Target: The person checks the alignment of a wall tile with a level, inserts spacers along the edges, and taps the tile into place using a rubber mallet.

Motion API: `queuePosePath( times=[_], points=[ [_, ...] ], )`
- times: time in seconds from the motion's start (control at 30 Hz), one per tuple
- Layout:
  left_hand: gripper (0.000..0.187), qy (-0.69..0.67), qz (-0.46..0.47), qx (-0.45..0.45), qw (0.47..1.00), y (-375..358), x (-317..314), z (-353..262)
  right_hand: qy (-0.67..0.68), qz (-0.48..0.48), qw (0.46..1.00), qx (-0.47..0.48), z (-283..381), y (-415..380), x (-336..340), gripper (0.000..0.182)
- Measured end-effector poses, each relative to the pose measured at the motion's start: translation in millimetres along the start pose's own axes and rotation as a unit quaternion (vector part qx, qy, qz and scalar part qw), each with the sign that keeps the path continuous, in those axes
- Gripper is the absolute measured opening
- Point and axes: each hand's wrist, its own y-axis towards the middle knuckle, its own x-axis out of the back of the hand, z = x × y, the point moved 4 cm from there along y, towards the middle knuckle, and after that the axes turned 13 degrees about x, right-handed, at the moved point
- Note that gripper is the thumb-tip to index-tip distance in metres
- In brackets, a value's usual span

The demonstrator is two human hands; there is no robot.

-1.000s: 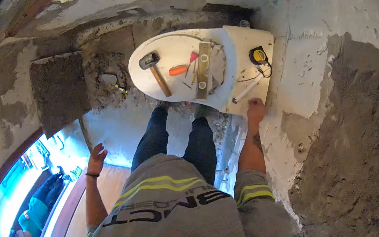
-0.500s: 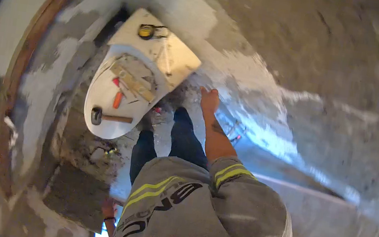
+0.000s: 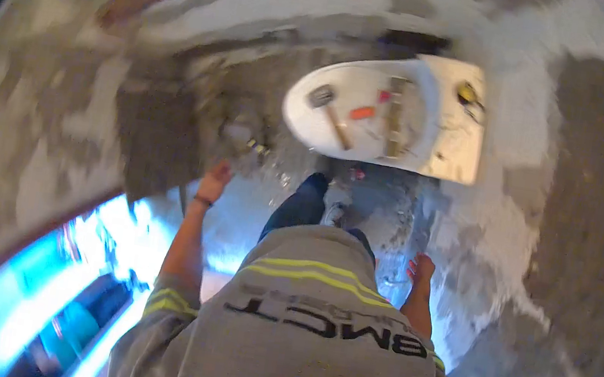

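Note:
My left hand [image 3: 215, 182], with a dark band at the wrist, hangs at the left of my body. It is blurred; its fingers look loosely bent and nothing shows in it. My right hand [image 3: 420, 268] hangs low at the right, fingers loosely bent and apart, nothing visible in it. Ahead of my legs stands a white rounded surface [image 3: 303, 123]. On it lie a hammer [image 3: 337, 120] with a dark head and wooden handle, an orange-handled tool [image 3: 362, 113], and a long yellowish bar that looks like a level [image 3: 394, 120]. Neither hand touches these.
A cream board [image 3: 461, 153] adjoins the white surface and bears a yellow-and-black tape measure [image 3: 467, 93]. A dark flat panel [image 3: 158, 141] is at the left. Bright light falls through an opening [image 3: 73, 280] at the lower left. Patchy plastered wall [image 3: 590, 167] rises at the right.
My view and body have turned left, so the white surface with the tools now appears farther right. My right hand has dropped from ahead of me to my side; my left hand shows more fully.

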Motion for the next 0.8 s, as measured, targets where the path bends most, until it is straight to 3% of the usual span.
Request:
queuePosePath(
  times=[0.07, 0.17, 0.2, 0.23, 0.27, 0.3, 0.33, 0.37, 0.47, 0.53, 0.6, 0.67, 0.7, 0.73, 0.77, 0.8],
  points=[
    [0.048, -0.040, 0.006, 0.067, 0.997, -46.3, -32.5, 47.7, -0.147, 0.178, 0.963, 0.140, 6.8, 36.4, -12.5, 0.026],
    [0.051, -0.122, -0.043, 0.126, 0.984, -115.9, -108.4, 162.5, -0.221, 0.203, 0.940, 0.163, 44.4, 69.4, -32.2, 0.029],
    [0.050, -0.134, -0.065, 0.140, 0.979, -148.5, -124.7, 183.2, -0.280, 0.231, 0.911, 0.196, 53.7, 80.8, -38.3, 0.030],
    [0.050, -0.197, -0.062, 0.131, 0.970, -178.4, -146.3, 209.7, -0.519, 0.337, 0.686, 0.384, 62.7, 101.1, -52.8, 0.037],
    [0.049, -0.157, -0.050, 0.237, 0.957, -213.3, -158.9, 223.2, -0.647, 0.291, 0.384, 0.592, 69.2, 119.5, -60.1, 0.044],
    [0.055, -0.081, -0.008, 0.214, 0.973, -251.1, -163.8, 222.3, -0.428, 0.382, 0.704, 0.419, 65.9, 117.2, -65.4, 0.044],
    [0.062, -0.053, -0.010, 0.314, 0.948, -289.5, -170.5, 229.2, -0.080, 0.335, 0.908, 0.239, 63.0, 114.6, -69.6, 0.044],
    [0.067, -0.037, 0.016, 0.366, 0.930, -330.1, -166.5, 222.5, -0.062, 0.306, 0.925, 0.218, 54.0, 114.3, -67.0, 0.044],
    [0.067, -0.012, 0.074, 0.400, 0.913, -377.4, -175.2, 247.9, -0.153, 0.326, 0.905, 0.225, 20.1, 107.0, -79.4, 0.042],
    [0.065, -0.047, -0.034, 0.400, 0.915, -384.0, -165.2, 283.0, -0.188, 0.350, 0.886, 0.239, -15.0, 89.2, -99.8, 0.041],
    [0.058, 0.015, -0.018, 0.392, 0.920, -355.2, -139.1, 267.9, -0.226, 0.373, 0.860, 0.264, -52.7, 108.9, -118.3, 0.040],
    [0.048, -0.009, -0.043, 0.298, 0.953, -288.4, -141.0, 288.7, -0.288, 0.359, 0.837, 0.294, -99.5, 133.7, -130.3, 0.039],
    [0.048, -0.040, -0.055, 0.240, 0.968, -250.3, -143.1, 293.0, -0.353, 0.338, 0.839, 0.241, -95.7, 99.7, -135.6, 0.044],
    [0.048, -0.074, -0.056, 0.190, 0.977, -209.6, -147.1, 287.2, -0.187, 0.373, 0.886, 0.202, -135.1, 140.4, -146.0, 0.040],
    [0.049, -0.090, -0.040, 0.156, 0.983, -170.2, -154.6, 274.4, -0.380, 0.326, 0.798, 0.335, -136.8, 154.2, -167.4, 0.036],
    [0.045, -0.121, -0.067, 0.073, 0.988, -120.1, -171.7, 272.0, -0.558, 0.228, 0.671, 0.431, -138.8, 166.2, -185.7, 0.032]
  ],
)
